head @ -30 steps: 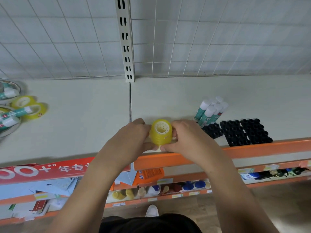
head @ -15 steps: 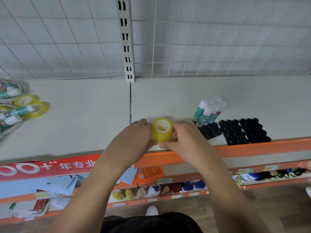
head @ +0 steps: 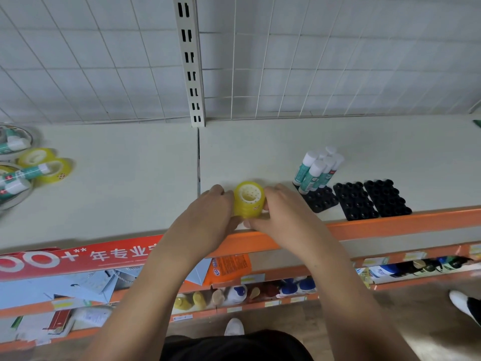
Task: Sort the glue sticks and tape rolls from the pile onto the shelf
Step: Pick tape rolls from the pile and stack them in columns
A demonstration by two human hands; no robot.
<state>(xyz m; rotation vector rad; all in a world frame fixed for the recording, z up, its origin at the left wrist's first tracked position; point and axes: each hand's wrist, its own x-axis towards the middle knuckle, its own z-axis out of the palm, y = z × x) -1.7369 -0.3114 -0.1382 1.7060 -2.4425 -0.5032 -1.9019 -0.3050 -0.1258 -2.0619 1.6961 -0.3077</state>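
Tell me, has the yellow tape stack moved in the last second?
Yes, slightly: the tape stack has edged right, away from the shelf seam and toward the black trays.

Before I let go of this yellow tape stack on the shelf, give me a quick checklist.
1. Grip: left hand and right hand both hold the yellow tape stack: ok.
2. Stack upright, rolls aligned: ok.
3. Base flat on the shelf: cannot tell, the hands hide it.
4. Set back from the orange front rail: not ok, it is close to the edge.
5. Apart from the glue sticks in the black holder: ok.
6. Far-left pile sorted: not ok, tape rolls and glue sticks lie there.
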